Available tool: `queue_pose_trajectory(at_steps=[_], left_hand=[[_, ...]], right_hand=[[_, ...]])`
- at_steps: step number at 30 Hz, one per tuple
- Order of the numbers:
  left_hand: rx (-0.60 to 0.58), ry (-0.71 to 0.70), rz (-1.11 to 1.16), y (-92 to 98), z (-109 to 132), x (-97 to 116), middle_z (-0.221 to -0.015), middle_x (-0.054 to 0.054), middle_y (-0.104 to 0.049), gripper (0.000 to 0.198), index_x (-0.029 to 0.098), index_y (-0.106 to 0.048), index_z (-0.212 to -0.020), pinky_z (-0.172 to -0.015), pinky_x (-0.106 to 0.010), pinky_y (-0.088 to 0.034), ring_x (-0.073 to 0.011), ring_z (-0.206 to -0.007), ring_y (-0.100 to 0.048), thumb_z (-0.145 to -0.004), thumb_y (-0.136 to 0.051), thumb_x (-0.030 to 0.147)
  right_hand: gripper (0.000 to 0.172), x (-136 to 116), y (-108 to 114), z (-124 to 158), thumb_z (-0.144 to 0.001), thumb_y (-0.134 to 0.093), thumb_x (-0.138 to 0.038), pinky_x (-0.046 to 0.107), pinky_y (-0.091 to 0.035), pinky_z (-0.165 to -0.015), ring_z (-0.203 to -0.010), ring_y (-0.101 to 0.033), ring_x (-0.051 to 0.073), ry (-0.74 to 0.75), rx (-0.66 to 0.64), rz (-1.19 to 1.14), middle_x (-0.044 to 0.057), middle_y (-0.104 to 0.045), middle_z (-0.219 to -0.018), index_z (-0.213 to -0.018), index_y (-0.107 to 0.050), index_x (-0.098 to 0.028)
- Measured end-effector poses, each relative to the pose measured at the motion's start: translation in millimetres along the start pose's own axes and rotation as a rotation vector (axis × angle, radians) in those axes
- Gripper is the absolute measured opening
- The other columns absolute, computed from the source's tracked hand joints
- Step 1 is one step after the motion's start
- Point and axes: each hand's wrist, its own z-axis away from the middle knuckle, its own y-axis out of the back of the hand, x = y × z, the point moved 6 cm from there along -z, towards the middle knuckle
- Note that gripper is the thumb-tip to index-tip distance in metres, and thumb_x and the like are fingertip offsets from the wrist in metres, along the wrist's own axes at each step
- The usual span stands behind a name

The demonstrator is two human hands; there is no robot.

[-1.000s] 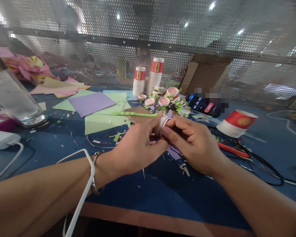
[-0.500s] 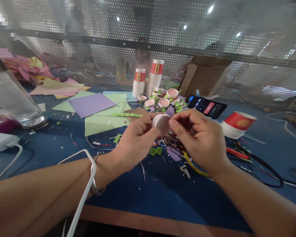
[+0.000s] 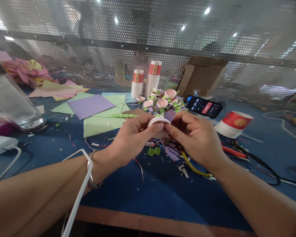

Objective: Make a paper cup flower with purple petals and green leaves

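Between my two hands is a cut-off paper cup bottom (image 3: pixel 160 134), a shallow white round piece tilted with its flat face toward me. My left hand (image 3: pixel 130 141) is closed round its left side, thumb lying across the rim. The right hand (image 3: pixel 198 141) pinches the right edge, its thumb on the face and its curled fingers partly hidden behind. A purple paper tab (image 3: pixel 169 115) sticks up at the far rim, close to the right fingers. Just beyond lies a heap of similar cup bottoms (image 3: pixel 162 103) with green and purple paper tabs.
Stacked paper cups (image 3: pixel 137 89) stand at the back; another cup stack (image 3: pixel 234 124) leans at right beside a phone (image 3: pixel 204 106). Coloured sheets (image 3: pixel 91 106) and a glass (image 3: pixel 17 102) are at left. Scraps, yellow-handled tool (image 3: pixel 194 168) and cables lie nearby. A white cable crosses my left wrist.
My right hand has come in from just off the edge and now grips the cup bottom. The left thumb has moved up onto its rim, and the piece has tipped flatter.
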Motion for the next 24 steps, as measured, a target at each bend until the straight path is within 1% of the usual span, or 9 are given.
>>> queue_pose_trajectory(at_steps=[2, 5, 8, 11, 14, 18, 24], left_hand=[[-0.015, 0.001, -0.018, 2.2, -2, -2, -0.092, -0.003, -0.071, 0.027, 0.019, -0.074, -0.101, -0.07, -0.023, -0.058, -0.0144, -0.086, -0.067, -0.092, -0.072, 0.044], [-0.046, 0.043, 0.011, 2.5, -4, -6, -0.094, -0.004, -0.074, 0.027, 0.017, -0.075, -0.103, -0.07, -0.024, -0.059, -0.013, -0.081, -0.068, -0.092, -0.072, 0.043], [-0.058, 0.067, 0.02, 1.7, -4, -6, -0.095, -0.006, -0.076, 0.027, 0.016, -0.074, -0.105, -0.067, -0.021, -0.057, -0.0122, -0.079, -0.069, -0.092, -0.073, 0.04], [-0.064, 0.098, -0.01, 0.3, -4, -6, -0.093, -0.004, -0.077, 0.025, 0.017, -0.071, -0.108, -0.063, -0.019, -0.055, -0.0121, -0.079, -0.07, -0.091, -0.074, 0.036], [-0.074, 0.124, -0.003, -0.8, -4, -8, -0.093, -0.004, -0.078, 0.026, 0.019, -0.069, -0.112, -0.057, -0.017, -0.05, -0.0114, -0.077, -0.07, -0.091, -0.073, 0.034], [-0.093, 0.138, 0.03, -1.2, -5, -10, -0.097, -0.005, -0.078, 0.027, 0.02, -0.068, -0.115, -0.055, -0.015, -0.048, -0.0108, -0.076, -0.071, -0.092, -0.072, 0.033], [-0.115, 0.122, 0.02, -2.7, -6, -8, -0.09, -0.002, -0.076, 0.025, 0.018, -0.068, -0.112, -0.055, -0.014, -0.047, -0.0091, -0.075, -0.068, -0.09, -0.076, 0.028]], right_hand=[[0.034, -1, 1, 0, -0.087, -0.079, -0.049, 0.025, -0.04, -0.051, -0.058, -0.052, 0.012, 0.018, 0.005, 0.023, -0.002, -0.059, -0.065, -0.078, -0.063, -0.021], [0.031, 0, 2, 0, -0.089, -0.077, -0.049, 0.026, -0.039, -0.05, -0.058, -0.053, 0.012, 0.016, -0.002, 0.014, -0.002, -0.061, -0.068, -0.082, -0.065, -0.021], [0.025, 1, 6, -1, -0.094, -0.073, -0.046, 0.026, -0.036, -0.047, -0.055, -0.051, 0.012, -0.007, 0.018, 0.01, -0.001, -0.063, -0.068, -0.087, -0.068, -0.022], [0.019, -1, 10, -1, -0.097, -0.07, -0.035, 0.026, -0.036, -0.047, -0.054, -0.051, 0.011, 0.019, 0.069, 0.061, -0.002, -0.062, -0.066, -0.083, -0.068, -0.022], [0.017, -4, 12, -2, -0.096, -0.069, -0.029, 0.025, -0.038, -0.048, -0.054, -0.052, 0.011, 0.044, 0.089, 0.096, -0.002, -0.063, -0.066, -0.08, -0.067, -0.022], [0.015, -6, 12, -2, -0.096, -0.068, -0.024, 0.025, -0.037, -0.047, -0.053, -0.052, 0.011, 0.061, 0.091, 0.11, -0.002, -0.064, -0.066, -0.081, -0.067, -0.022], [0.016, -6, 12, -3, -0.096, -0.067, -0.024, 0.025, -0.039, -0.048, -0.054, -0.054, 0.011, 0.057, 0.068, 0.096, -0.002, -0.064, -0.066, -0.081, -0.066, -0.022]])
